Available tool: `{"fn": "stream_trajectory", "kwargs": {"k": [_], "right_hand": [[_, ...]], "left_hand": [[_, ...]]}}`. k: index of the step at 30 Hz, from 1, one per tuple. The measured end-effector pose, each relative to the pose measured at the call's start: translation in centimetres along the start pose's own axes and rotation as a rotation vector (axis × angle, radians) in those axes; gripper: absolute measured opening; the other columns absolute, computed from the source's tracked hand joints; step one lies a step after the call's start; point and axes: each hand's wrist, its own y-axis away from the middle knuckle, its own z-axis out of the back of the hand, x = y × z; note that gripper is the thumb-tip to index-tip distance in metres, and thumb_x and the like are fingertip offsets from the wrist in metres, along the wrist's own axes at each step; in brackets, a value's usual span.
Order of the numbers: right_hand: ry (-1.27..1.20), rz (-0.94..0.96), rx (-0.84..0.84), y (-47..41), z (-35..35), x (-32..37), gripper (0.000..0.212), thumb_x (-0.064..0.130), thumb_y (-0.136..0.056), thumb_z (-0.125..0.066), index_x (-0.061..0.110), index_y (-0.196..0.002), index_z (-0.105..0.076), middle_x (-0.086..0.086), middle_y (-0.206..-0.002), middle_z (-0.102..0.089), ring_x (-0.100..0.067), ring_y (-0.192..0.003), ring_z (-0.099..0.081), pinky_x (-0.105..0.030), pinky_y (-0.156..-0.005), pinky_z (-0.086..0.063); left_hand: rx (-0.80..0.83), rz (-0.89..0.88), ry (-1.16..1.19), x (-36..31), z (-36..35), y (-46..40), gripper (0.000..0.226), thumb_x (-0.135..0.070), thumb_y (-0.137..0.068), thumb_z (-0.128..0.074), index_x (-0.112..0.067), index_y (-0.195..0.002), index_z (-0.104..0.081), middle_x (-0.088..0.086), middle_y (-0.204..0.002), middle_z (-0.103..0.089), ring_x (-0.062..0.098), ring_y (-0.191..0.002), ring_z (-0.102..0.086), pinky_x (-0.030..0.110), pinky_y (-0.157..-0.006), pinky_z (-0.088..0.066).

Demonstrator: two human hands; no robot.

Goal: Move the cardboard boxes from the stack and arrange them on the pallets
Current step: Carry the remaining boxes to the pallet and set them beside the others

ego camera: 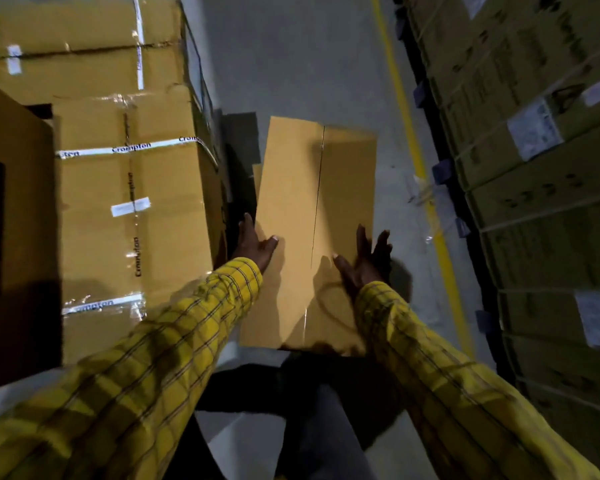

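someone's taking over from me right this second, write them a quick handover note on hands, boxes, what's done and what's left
Left hand: open, flat against the left side of the plain cardboard box, thumb on top.
Right hand: open, fingers spread along the box's right edge.
The box is between both palms, over the grey floor; whether it rests on anything is hidden.
Taped Crompton boxes are stacked on the left, strapped boxes on the right behind the yellow line.
Done: cannot tell.
Left: place this box, then the others.
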Motion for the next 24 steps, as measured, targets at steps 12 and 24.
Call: {"fn": "stream_trajectory", "kwargs": {"k": [12, 24], "right_hand": [[-0.195, 0.029, -0.112, -1.2, 0.2, -0.8, 0.113, 0.058, -0.083, -0.079, 0.051, -0.161, 0.002, -0.01, -0.172, -0.002, -0.036, -0.158, -0.007, -0.055, -0.126, -0.021], [-0.063, 0.144, -0.351, 11.0, 13.3, 7.9, 0.105, 0.075, -0.075, -0.073, 0.051, -0.161, -0.018, -0.017, -0.162, -0.021, -0.04, -0.15, -0.022, -0.059, -0.116, -0.033]], "left_hand": [[-0.027, -0.039, 0.129, 0.1, -2.2, 0.1, 0.095, -0.027, -0.088, -0.078, -0.023, -0.16, -0.016, 0.008, -0.16, -0.035, 0.032, -0.145, -0.034, 0.047, -0.12, -0.029], [-0.103, -0.297, 0.195, -8.9, 8.5, 9.6, 0.102, -0.046, -0.072, -0.087, -0.019, -0.154, -0.032, 0.007, -0.152, -0.046, 0.026, -0.137, -0.046, 0.037, -0.115, -0.037]]}}
